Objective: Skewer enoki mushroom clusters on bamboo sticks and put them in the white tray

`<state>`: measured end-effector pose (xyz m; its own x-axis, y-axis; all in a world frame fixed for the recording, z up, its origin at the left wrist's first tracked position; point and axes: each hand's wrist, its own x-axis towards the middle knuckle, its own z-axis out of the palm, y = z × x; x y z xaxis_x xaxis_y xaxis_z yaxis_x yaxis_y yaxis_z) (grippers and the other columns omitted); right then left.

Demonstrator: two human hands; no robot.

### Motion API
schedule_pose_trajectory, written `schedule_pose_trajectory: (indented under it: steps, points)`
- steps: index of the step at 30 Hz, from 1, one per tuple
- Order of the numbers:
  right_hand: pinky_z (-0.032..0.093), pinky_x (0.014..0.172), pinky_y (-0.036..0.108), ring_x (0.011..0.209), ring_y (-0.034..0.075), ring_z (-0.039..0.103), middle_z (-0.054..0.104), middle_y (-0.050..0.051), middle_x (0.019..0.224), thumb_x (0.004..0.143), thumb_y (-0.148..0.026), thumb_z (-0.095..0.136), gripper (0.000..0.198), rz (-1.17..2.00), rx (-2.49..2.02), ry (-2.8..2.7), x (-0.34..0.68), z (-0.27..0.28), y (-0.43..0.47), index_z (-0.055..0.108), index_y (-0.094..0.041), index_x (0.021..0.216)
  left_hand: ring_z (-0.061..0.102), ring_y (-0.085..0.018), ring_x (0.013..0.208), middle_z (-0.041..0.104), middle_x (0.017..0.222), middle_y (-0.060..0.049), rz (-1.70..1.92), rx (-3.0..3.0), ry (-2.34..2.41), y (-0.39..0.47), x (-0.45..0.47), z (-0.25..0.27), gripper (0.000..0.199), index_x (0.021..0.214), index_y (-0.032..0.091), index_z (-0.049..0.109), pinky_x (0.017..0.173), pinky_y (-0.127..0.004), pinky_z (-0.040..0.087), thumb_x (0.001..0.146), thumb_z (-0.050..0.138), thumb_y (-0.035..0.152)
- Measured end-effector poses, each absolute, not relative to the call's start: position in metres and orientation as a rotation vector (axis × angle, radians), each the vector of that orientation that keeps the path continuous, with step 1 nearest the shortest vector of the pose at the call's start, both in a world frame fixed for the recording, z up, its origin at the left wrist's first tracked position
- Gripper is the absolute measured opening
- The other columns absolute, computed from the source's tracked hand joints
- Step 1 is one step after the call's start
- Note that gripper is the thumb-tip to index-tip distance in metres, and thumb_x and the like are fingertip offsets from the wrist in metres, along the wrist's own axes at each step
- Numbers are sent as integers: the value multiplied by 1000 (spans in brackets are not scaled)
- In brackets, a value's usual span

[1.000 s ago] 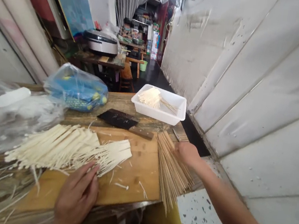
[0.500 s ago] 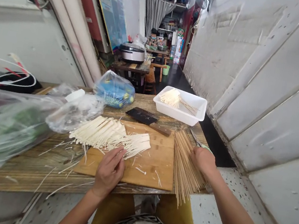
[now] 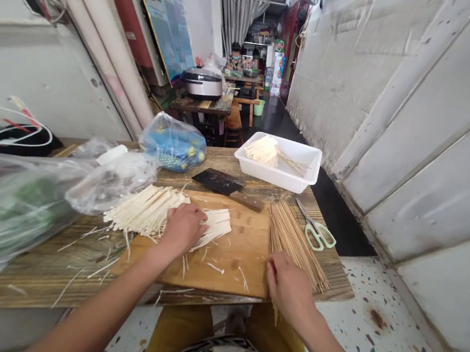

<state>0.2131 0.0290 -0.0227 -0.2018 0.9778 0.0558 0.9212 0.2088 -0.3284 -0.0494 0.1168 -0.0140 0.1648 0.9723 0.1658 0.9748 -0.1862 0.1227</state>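
Observation:
Pale enoki mushrooms (image 3: 147, 210) lie in a row on the left of a wooden cutting board (image 3: 245, 259). My left hand (image 3: 184, 228) rests over the smaller bunch at the right end, fingers curled down on the stems; the fingertips are partly hidden. A fan of thin bamboo skewers (image 3: 292, 236) lies along the board's right edge. At their near ends is my right hand (image 3: 293, 286), its thumb and fingers closed on skewers. Scissors (image 3: 318, 234) with pale green handles lie right of the skewers. Behind the board rests a cleaver (image 3: 220, 184) with a wooden handle.
A white plastic tub (image 3: 274, 175) at the back right holds skewered enoki. A bag with blue packaging (image 3: 173, 144), crumpled clear plastic (image 3: 117, 174) and a bag of greens (image 3: 14, 221) line the left. Farther back, a person sits at another table.
My right hand has moved from beside the scissors toward me and left, onto the skewers' near ends, uncovering the scissors' handles. My left hand has moved forward onto the mushrooms.

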Motion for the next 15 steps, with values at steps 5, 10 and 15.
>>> schedule_pose_trajectory:
  steps: [5,10,15]
  points:
    - [38,64,25,77,17,62,64,6,90,92,-16,40,18,432,-1825,-2236,212,-34,23,58,-17,93,57,-29,99,69,97,-8,-214,-2401,-2164,127,-49,-11,17,77,21,72,82,-44,37,77,55,25]
    - [39,63,25,77,17,62,64,7,91,93,-14,38,20,446,-1816,-2258,210,-34,21,58,-16,94,58,-28,105,70,107,-8,-254,-2390,-2202,138,-58,-5,24,83,21,72,87,-43,39,79,50,30]
    - [39,61,25,76,17,63,65,7,89,92,-13,39,20,459,-1830,-2290,208,-32,20,58,-16,93,56,-24,115,63,125,-7,-359,-2648,-2134,154,-73,5,42,113,21,66,97,-35,40,80,51,43]
